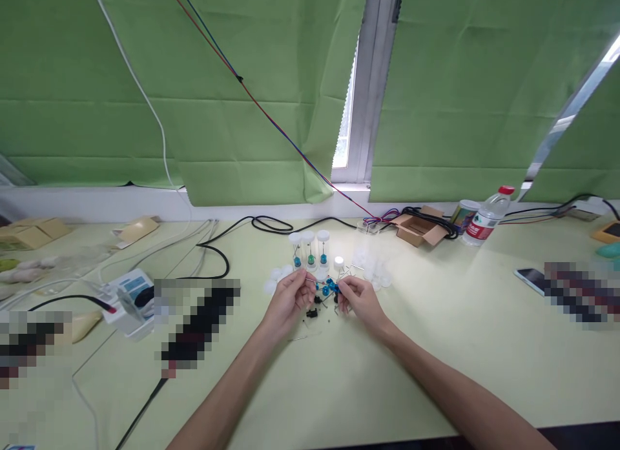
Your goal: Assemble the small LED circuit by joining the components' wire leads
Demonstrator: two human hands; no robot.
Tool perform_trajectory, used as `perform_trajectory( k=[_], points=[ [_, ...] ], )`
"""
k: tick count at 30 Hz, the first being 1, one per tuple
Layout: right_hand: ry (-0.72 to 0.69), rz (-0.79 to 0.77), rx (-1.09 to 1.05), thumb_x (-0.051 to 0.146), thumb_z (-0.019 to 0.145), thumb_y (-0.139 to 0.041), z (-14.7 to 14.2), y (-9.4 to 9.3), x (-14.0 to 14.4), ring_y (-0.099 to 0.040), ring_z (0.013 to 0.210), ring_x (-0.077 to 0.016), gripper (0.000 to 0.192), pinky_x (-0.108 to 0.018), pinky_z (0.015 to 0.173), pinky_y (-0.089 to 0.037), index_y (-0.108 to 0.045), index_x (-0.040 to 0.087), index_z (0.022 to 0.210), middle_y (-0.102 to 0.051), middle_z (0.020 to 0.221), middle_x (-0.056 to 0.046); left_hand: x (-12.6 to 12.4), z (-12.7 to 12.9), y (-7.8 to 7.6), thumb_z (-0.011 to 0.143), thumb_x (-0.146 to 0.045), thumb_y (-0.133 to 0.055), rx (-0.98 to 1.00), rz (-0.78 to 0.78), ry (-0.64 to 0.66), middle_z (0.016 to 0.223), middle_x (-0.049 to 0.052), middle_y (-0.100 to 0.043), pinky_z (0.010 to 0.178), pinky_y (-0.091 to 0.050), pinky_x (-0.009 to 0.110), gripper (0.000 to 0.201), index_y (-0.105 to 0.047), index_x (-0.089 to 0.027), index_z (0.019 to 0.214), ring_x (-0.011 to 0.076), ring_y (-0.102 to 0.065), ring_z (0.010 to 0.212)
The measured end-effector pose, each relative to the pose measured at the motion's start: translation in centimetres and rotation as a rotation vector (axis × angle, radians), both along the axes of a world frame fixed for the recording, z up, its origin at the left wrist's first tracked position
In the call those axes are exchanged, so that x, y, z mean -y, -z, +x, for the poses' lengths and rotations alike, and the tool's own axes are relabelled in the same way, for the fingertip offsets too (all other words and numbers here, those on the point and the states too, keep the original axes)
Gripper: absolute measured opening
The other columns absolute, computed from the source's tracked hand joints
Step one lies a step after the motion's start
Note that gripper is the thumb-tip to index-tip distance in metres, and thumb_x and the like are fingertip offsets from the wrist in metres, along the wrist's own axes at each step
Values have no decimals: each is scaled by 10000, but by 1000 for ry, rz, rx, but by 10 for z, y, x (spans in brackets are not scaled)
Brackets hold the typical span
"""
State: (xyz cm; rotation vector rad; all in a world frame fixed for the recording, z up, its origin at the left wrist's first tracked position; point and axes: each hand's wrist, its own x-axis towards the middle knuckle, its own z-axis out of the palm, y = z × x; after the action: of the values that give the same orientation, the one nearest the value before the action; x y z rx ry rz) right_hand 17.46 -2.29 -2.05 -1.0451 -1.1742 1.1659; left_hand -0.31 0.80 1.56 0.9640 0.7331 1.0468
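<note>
My left hand (294,292) pinches a thin metal rod (314,281), which points toward my other hand. In the fingertips of my right hand (358,296) is a small blue part (335,286); its exact kind is too small to make out. Between and below the hands lie more blue pieces (326,290), a small black part (312,313) and bits of thin wire. Just behind stand several clear tubes (310,248) with white caps, each with a blue or green piece inside. A white cap (338,263) sits to their right.
Translucent discs (380,276) lie on the table (426,372) on both sides of the tubes. Farther back are an open cardboard box (417,232), a coiled black cable and a water bottle (485,219). A phone (530,281) lies right; a white power strip (130,301) lies left.
</note>
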Motion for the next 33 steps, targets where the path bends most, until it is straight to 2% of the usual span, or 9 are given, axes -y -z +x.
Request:
perform_trajectory(
  k=[3,6,9,13,19,22,26,33],
  points=[
    [12,-6,-1,596,792,-654,0,1,-1,-538,449,-118,429,-245,439,-428,-597,177,718,-578,568,14,-2,-1,5,803,-507,-666,-77,83,-15,632,16,-609,447,-428,210,367,-620,-145,766,94,-537,488],
    [18,-9,-2,595,793,-655,0,3,-2,-530,442,-115,429,-240,431,-426,-597,177,719,-573,555,16,-4,0,10,827,-549,-613,-241,239,-63,641,31,-626,454,-449,234,400,-596,-155,762,121,-569,493],
    [15,-8,11,614,789,-646,0,5,-3,-529,435,-115,445,-241,425,-429,-594,179,713,-573,550,16,-3,2,11,846,-563,-574,-341,337,-97,658,24,-634,465,-465,243,393,-596,-171,835,131,-583,494],
    [21,-6,5,633,779,-641,0,6,-4,-530,425,-118,461,-245,415,-432,-587,181,701,-570,541,16,0,3,9,852,-555,-561,-368,364,-109,688,17,-648,471,-475,248,372,-588,-186,897,135,-593,503],
    [40,-1,-4,621,784,-640,1,6,-6,-531,415,-120,452,-241,403,-423,-579,182,694,-563,527,18,3,4,10,854,-524,-578,-427,394,-149,747,35,-686,471,-480,247,334,-531,-195,823,141,-619,503],
    [48,3,-5,619,788,-637,2,7,-6,-524,408,-115,448,-239,399,-419,-576,185,694,-563,527,20,4,4,12,858,-518,-572,-490,426,-183,697,32,-686,437,-453,237,335,-542,-194,779,132,-589,446],
    [49,-2,-12,616,784,-645,1,7,-6,-522,410,-110,448,-234,401,-418,-577,184,689,-563,526,23,4,2,12,862,-484,-575,-586,487,-237,619,12,-662,408,-379,223,315,-580,-191,745,91,-470,353],
    [42,20,-18,587,816,-633,1,9,-6,-532,426,-111,428,-231,416,-423,-581,180,697,-576,541,14,2,0,10,855,-434,-593,-696,572,-305,495,-33,-539,441,-325,207,299,-587,-193,679,90,-422,418]
  ],
)
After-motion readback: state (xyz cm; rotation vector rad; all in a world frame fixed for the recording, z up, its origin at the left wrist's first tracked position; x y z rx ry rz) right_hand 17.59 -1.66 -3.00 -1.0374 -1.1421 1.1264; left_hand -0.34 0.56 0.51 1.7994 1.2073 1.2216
